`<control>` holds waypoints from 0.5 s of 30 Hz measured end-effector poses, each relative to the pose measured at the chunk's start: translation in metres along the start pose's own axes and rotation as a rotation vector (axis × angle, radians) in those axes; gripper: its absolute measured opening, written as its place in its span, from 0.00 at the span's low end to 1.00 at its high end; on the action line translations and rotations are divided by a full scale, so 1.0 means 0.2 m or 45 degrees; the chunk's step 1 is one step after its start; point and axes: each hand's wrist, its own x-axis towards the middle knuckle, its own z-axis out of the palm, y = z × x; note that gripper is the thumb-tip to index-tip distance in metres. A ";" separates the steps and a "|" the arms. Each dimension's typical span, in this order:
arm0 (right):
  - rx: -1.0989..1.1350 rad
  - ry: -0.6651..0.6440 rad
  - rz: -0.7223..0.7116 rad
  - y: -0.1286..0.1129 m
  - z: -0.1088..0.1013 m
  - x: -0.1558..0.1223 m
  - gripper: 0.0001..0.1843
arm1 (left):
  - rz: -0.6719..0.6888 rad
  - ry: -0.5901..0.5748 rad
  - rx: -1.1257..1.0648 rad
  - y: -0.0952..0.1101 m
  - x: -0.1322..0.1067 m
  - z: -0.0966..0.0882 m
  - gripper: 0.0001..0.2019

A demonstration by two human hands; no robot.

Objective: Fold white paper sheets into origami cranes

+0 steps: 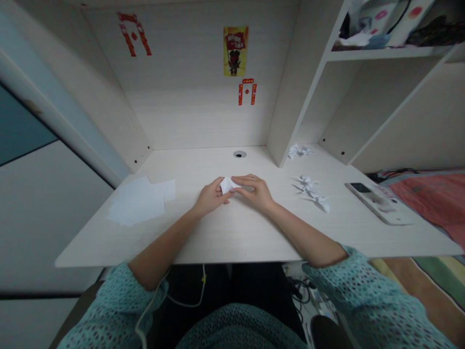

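Between my two hands, just above the white desk (232,237), is a small piece of folded white paper (226,184). My left hand (210,198) grips its left side, fingers curled behind and thumb along the lower edge. On the other side my right hand (256,191) pinches the paper's right end between thumb and fingers. Parts of the paper are covered by the fingertips. To the left lies a spread of white paper sheets (140,201). Several folded white paper figures (308,186) stand in a row to the right.
More folded paper pieces (300,150) sit by the divider at the back right. A white phone (378,203) lies near the right edge beside a red cloth (432,198). A round cable hole (240,154) is at the back. A white cable (189,304) hangs below the front edge.
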 end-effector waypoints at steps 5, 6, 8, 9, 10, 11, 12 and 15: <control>-0.124 0.042 0.003 0.00 -0.01 -0.01 0.14 | 0.027 -0.013 0.064 0.01 -0.01 0.00 0.21; -0.137 0.053 0.005 -0.01 -0.01 -0.01 0.14 | 0.028 -0.014 0.068 0.02 -0.01 0.00 0.20; -0.154 0.071 -0.003 -0.01 -0.01 -0.01 0.14 | 0.033 -0.021 0.060 0.01 -0.01 0.00 0.20; -0.163 0.072 -0.009 -0.02 -0.01 -0.01 0.14 | 0.039 -0.026 0.052 0.01 -0.01 0.01 0.19; -0.175 0.072 -0.016 -0.02 -0.01 -0.01 0.14 | 0.046 -0.028 0.046 0.00 -0.01 0.01 0.19; -0.187 0.066 -0.023 -0.02 -0.01 -0.01 0.14 | 0.051 -0.026 0.045 0.00 -0.01 0.01 0.19; -0.197 0.058 -0.034 -0.02 -0.01 -0.01 0.14 | 0.053 -0.015 0.048 -0.01 0.00 0.01 0.18; -0.222 0.036 -0.089 -0.03 -0.01 -0.01 0.15 | 0.055 0.037 0.062 -0.02 0.00 0.01 0.18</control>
